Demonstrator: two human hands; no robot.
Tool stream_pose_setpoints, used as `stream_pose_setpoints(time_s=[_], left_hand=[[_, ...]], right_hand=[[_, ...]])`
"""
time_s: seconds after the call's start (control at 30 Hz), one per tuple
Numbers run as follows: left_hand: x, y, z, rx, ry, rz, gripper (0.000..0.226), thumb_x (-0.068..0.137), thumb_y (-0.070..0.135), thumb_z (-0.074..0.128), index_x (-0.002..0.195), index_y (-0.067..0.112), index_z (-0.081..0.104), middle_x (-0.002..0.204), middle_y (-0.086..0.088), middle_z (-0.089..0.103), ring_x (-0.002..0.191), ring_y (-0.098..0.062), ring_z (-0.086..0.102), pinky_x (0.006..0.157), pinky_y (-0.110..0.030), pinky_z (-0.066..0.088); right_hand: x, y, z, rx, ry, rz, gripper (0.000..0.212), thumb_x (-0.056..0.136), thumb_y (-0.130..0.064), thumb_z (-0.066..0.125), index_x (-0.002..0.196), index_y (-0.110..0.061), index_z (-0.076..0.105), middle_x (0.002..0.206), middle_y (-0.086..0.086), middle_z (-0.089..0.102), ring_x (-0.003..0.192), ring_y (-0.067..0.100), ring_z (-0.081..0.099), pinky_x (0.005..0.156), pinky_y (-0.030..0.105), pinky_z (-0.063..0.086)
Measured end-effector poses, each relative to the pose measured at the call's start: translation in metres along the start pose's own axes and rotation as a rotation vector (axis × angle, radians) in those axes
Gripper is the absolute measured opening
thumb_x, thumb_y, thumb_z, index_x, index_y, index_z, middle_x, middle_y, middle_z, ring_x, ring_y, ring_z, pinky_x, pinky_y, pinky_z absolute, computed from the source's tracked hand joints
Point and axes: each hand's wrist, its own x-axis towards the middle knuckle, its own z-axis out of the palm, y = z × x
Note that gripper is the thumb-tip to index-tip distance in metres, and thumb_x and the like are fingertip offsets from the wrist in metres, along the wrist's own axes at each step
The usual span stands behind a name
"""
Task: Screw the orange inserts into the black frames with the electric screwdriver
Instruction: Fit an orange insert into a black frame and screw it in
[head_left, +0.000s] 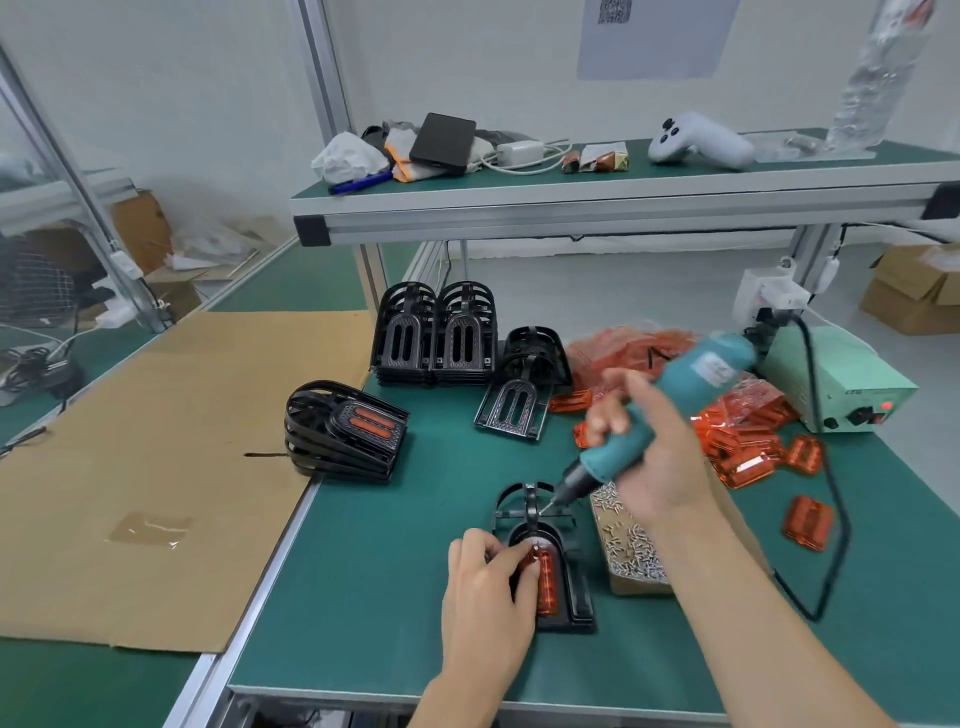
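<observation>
Workpiece: black frame (558, 597) was laid flat on the green tabletop (363, 597), near the front edge, with an orange insert (545, 582) seated in its middle.
Left hand (488, 587): was rested on the left side of the frame; its fingertips (524, 564) were curled onto the top of the insert, so the grip was closed on the insert and frame.
Right hand (654, 452): was wrapped around the teal electric screwdriver (660, 415); grip clamped on the tool body.
Screwdriver attitude: was tilted, bit end down and to the left, the tip (553, 503) seen just above the curved far end of the frame; contact could not be judged. A black cord (831, 519) was trailed from the tool across the tabletop on the right.
Screws: small silver screws were held in a cardboard tray (631, 551), just right of the frame, partly hidden by the right forearm.
Insert stock: loose orange inserts (748, 441) were heaped on the right behind the right hand, with one (808, 530) lying apart.
Frame stock: empty frames (436, 338) were stacked at the back of the tabletop; one more (519, 400) was leaned beside them.
Finished stack: frames with inserts fitted (343, 431) were piled at the left edge, partly on cardboard (130, 441).
Power unit: pale green box (831, 384) was set at the far right.
</observation>
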Motion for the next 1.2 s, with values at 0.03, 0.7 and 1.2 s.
stream_pose_setpoints(time_s=[0.03,0.7,1.2], left_hand=[[0.002,0.001,0.000,-0.004,0.021,0.001,0.021,0.093,0.035,0.073,0.112,0.026,0.078,0.094,0.014,0.044,0.094,-0.011,0.046,0.076,-0.030,0.052],[0.092,0.110,0.054,0.716,-0.594,0.432,0.011,0.086,0.019,0.070,0.091,0.022,0.061,0.096,-0.005,0.069,0.105,-0.029,0.054,0.095,-0.046,0.031],[0.058,0.085,0.001,-0.559,-0.395,-0.149,0.006,0.083,0.025,0.067,0.080,0.030,0.066,0.075,0.010,0.070,0.067,-0.002,0.061,0.063,-0.017,0.051]], right_hand=[[-0.006,-0.004,-0.013,0.107,0.078,0.013,0.013,0.094,-0.025,0.069,0.089,-0.013,0.073,0.060,-0.002,0.048,0.057,0.013,0.049,0.056,0.025,0.048],[-0.069,0.006,-0.106,0.405,0.387,0.138,0.023,0.097,-0.038,0.057,0.087,-0.020,0.066,0.057,-0.012,0.036,0.056,0.003,0.043,0.052,0.016,0.041],[-0.066,0.008,-0.107,0.486,0.421,0.137,0.032,0.105,-0.040,0.050,0.085,-0.020,0.065,0.058,-0.014,0.037,0.056,0.002,0.044,0.054,0.015,0.042]])
